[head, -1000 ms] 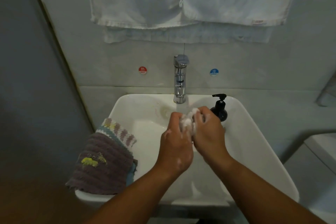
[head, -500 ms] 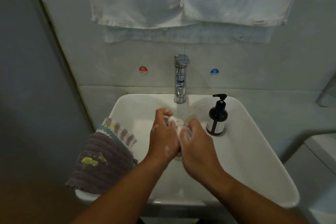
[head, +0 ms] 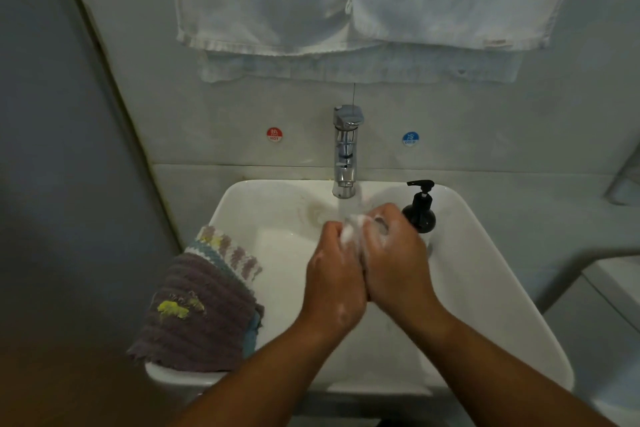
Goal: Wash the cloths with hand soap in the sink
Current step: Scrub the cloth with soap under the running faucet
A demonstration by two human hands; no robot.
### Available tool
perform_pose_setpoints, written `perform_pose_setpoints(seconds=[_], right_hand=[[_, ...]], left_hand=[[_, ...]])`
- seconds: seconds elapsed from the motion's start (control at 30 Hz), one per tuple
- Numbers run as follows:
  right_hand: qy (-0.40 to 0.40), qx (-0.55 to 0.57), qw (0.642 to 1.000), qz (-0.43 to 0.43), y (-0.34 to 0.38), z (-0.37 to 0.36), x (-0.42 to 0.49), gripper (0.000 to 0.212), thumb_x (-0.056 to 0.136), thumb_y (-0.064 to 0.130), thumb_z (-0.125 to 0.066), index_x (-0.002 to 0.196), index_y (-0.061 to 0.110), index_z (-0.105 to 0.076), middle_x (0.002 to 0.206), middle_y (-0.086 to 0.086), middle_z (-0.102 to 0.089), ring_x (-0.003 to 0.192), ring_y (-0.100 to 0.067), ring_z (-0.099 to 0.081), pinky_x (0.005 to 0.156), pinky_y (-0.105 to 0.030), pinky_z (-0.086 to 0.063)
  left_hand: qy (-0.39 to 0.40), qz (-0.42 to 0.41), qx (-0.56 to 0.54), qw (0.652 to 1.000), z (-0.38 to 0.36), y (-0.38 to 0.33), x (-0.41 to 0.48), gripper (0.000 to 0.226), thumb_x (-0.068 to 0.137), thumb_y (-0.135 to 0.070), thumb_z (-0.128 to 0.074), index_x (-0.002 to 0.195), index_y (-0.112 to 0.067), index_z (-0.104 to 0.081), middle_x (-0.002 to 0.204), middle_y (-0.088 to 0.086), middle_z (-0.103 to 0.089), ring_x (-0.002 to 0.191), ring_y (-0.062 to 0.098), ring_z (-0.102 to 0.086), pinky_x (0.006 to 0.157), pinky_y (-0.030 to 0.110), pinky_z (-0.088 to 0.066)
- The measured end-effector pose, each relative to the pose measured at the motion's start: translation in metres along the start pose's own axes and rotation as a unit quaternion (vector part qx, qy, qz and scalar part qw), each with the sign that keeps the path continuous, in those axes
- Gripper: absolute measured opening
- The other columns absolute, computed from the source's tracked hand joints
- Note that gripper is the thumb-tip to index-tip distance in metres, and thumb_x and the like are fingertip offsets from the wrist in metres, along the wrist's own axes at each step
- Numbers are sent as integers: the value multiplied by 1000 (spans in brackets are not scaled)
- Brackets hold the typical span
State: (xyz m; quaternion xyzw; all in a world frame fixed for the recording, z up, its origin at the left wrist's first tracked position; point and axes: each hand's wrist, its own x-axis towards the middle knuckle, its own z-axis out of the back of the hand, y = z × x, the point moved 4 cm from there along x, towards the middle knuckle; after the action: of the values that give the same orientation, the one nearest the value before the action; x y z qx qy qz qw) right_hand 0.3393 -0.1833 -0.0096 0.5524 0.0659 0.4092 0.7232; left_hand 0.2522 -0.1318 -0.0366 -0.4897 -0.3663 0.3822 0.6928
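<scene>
Over the white sink [head: 485,288], my left hand [head: 334,282] and my right hand [head: 398,260] press together around a small white soapy cloth [head: 353,230]. Both hands grip it, and most of the cloth is hidden between them. Foam spots both hands. They sit just below the chrome tap [head: 346,149], in front of its spout. A black soap pump bottle [head: 420,210] stands on the sink's back right, partly hidden by my right hand. A purple ribbed cloth [head: 197,315] with yellow stains lies over the sink's left rim, on top of a striped cloth [head: 228,250].
White towels [head: 346,0] hang on the wall above the tap. Red hot [head: 274,134] and blue cold [head: 410,139] stickers flank the tap. A dark wall closes the left side. A white fixture edge [head: 606,281] shows at the right.
My hands have moved back and to the right, toward the tap, rubbing the cloth. My right hand now covers the lower part of the soap bottle.
</scene>
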Motion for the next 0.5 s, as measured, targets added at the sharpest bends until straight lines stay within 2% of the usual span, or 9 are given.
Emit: perform_pose_setpoints(seconds=[0.03,0.1,0.13,0.17,0.2,0.27,0.33,0.4,0.5], right_hand=[[-17,12,999,-25,-6,2,8,11,103,23,-51,96,23,-59,81,9,-64,75,4,-63,63,-9,-47],[-12,8,998,-59,-17,-2,9,16,105,27,-47,99,25,-61,87,7,-67,80,-3,-65,71,-25,-55],[8,-11,998,-58,-19,-6,4,19,106,29,-44,97,24,-61,85,7,-67,76,-2,-65,66,-26,-53],[32,-21,998,-51,-17,-10,-4,19,106,28,-43,97,23,-59,82,7,-66,71,1,-63,59,-20,-49],[56,-10,997,-48,-13,-14,-11,17,106,27,-44,99,21,-58,80,6,-64,68,4,-62,54,-14,-45],[86,19,995,-42,-7,-17,-19,10,105,23,-46,105,18,-55,81,7,-62,66,7,-61,52,-12,-45],[52,22,998,-23,-7,-11,-8,7,103,20,-49,102,19,-55,79,5,-63,66,1,-63,53,-15,-46],[-7,39,998,-44,-13,-5,10,11,102,19,-49,96,21,-58,80,2,-66,70,-8,-64,59,-23,-49],[-30,52,994,-89,-21,-10,11,16,104,23,-47,93,21,-58,82,1,-67,76,-18,-66,62,-32,-51]], left_hand=[[21,-1,-18,1000,-5,0,-7,15,108,-40,-37,108,-32,-51,96,-5,-67,88,15,-67,76,42,-62],[22,-15,-19,999,-6,-2,-9,11,107,-36,-41,109,-32,-52,99,-6,-66,91,11,-65,75,23,-59],[8,-16,-6,1000,-1,-2,-4,10,107,-33,-43,108,-31,-52,99,-6,-65,90,9,-64,68,14,-53],[-12,-12,6,1000,4,-2,3,8,107,-31,-43,107,-32,-52,99,-6,-65,88,10,-63,65,13,-50],[-27,-7,11,1000,9,0,9,9,107,-29,-45,106,-35,-50,98,-6,-65,87,14,-64,67,18,-53],[-33,2,-2,999,13,7,17,15,105,-28,-47,104,-43,-47,98,-5,-67,87,21,-67,74,42,-60],[-12,0,-19,1000,8,6,11,15,107,-32,-42,104,-46,-47,97,-3,-68,88,23,-68,76,51,-60],[15,-11,-37,999,1,1,1,13,108,-34,-38,109,-43,-47,101,-2,-66,91,22,-68,71,47,-62],[21,-27,-42,999,1,-3,-1,12,108,-33,-39,112,-38,-48,107,0,-62,91,19,-65,55,23,-55]])
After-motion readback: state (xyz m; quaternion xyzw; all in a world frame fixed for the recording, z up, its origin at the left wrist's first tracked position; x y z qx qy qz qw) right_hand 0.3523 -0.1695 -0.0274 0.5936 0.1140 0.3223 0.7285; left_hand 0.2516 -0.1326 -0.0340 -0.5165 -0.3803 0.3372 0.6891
